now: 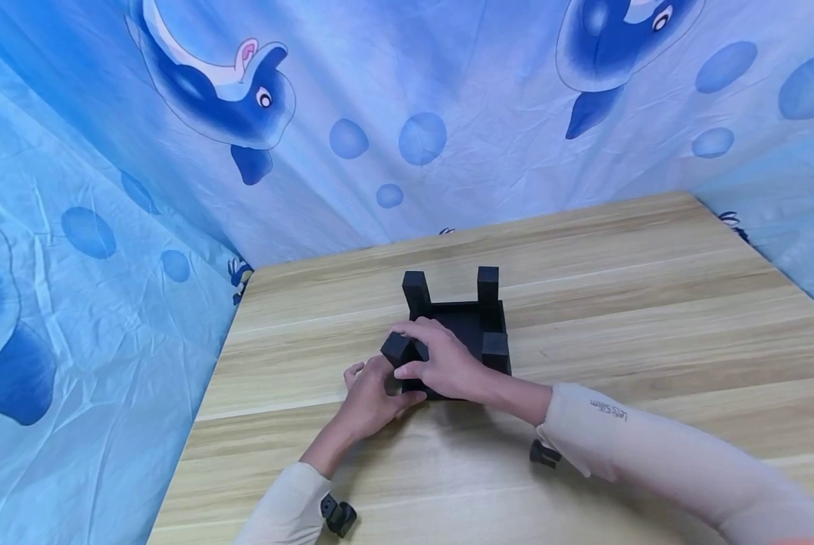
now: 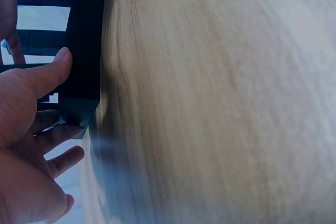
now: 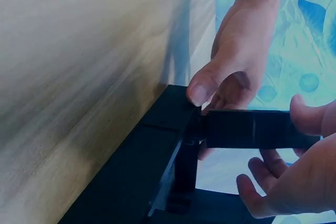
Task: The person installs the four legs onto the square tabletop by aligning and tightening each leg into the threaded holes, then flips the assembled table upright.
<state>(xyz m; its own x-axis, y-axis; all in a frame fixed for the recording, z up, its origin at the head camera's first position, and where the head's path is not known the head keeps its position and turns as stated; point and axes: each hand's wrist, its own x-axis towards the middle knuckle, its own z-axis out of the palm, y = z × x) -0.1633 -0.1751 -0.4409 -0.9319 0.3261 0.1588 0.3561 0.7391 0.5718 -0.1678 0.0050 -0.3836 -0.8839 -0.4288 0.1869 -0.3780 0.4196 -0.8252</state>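
A small black square table [image 1: 457, 322] lies upside down on the wooden tabletop with its legs pointing up. My right hand [image 1: 447, 367] pinches the near-left leg [image 1: 396, 350] between thumb and fingers, near its free end. That leg leans outward a little in the head view; the right wrist view shows its base at the frame's corner. My left hand [image 1: 371, 397] grips this same corner, its thumb [image 2: 59, 72] lying on the outer side of the frame [image 2: 86, 40] and fingers round the corner. The other three legs stand upright at their corners, the near-right leg [image 1: 495, 348] beside my right wrist.
The wood-grain tabletop [image 1: 625, 303] extends to both sides and behind the black piece. Blue curtains [image 1: 488, 151] with printed dolphins and bubbles hang along the back and sides. Small black devices [image 1: 338, 518] are worn under both wrists, close over the tabletop.
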